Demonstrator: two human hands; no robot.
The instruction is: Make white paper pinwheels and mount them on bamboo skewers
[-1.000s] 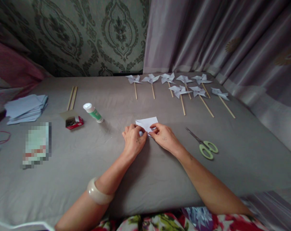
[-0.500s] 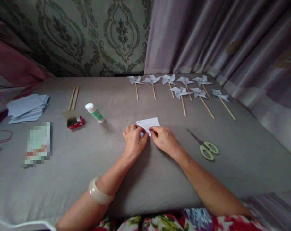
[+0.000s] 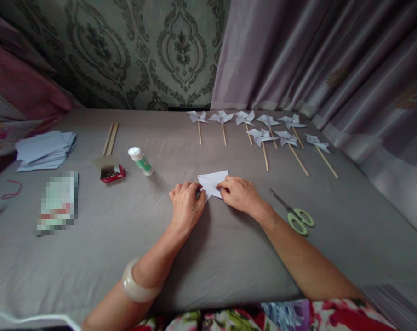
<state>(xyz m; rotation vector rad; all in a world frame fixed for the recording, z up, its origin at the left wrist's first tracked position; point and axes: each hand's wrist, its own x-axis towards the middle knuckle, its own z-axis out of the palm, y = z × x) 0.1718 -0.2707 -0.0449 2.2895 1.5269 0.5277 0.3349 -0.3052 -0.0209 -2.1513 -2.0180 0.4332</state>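
A small white sheet of paper [image 3: 211,181] lies on the grey cloth between my hands, with a cut or fold showing at its near edge. My left hand [image 3: 187,202], fingers curled, pinches the paper's left side. On the right side, my right hand [image 3: 241,195] has thumb and fingers closed on the paper. Part of each side is hidden under the fingers. Green-handled scissors [image 3: 291,214] lie to the right of my right hand, blades pointing away. A glue stick [image 3: 141,162] with a white cap stands beyond my left hand.
Several paper pinwheels [image 3: 261,137] on wooden sticks lie at the back right. At left are a stack of white paper [image 3: 44,151], loose sticks [image 3: 111,138], an open red box [image 3: 112,174] of small dark pieces, a blurred packet [image 3: 58,200] and a red string [image 3: 13,188].
My hands have moved apart along the paper, the left one to the left and the right one slightly right. More of the paper's middle and near edge now shows. The view has shifted slightly.
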